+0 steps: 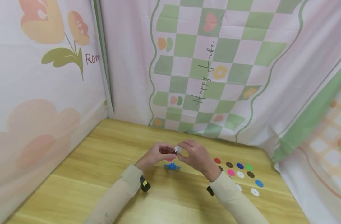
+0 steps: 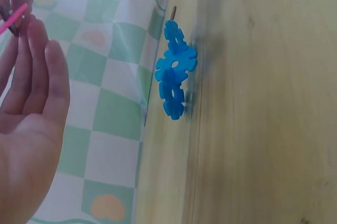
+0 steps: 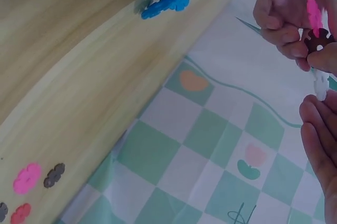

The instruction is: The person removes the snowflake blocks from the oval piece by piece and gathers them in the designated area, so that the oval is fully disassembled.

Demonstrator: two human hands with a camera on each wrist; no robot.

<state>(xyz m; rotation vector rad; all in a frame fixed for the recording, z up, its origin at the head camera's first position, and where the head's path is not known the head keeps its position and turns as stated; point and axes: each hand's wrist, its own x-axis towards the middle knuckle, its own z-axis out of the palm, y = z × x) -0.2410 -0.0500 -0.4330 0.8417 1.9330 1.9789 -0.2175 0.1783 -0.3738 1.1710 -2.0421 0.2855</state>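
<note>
My left hand point(image 1: 159, 153) pinches a brown flower-shaped disc point(image 3: 318, 40). A pink disc point(image 3: 314, 13) is joined to the brown one at one side. At the other side is a white disc point(image 3: 320, 84), pinched between the right hand's point(image 1: 197, 157) thumb and fingers; whether it is slotted in cannot be told. Both hands meet above the table, fingertips close together. Just below them stands a blue assembly point(image 2: 176, 66) of flower discs joined at angles, touched by neither hand. Fingers partly hide the brown and white discs.
Loose flower discs lie to the right on the wooden table point(image 1: 83, 168), among them a red disc point(image 1: 217, 161), a green disc point(image 1: 249, 167), a light blue disc point(image 1: 259, 183) and a white disc point(image 1: 255, 192). A checked curtain point(image 1: 204, 77) hangs behind the table.
</note>
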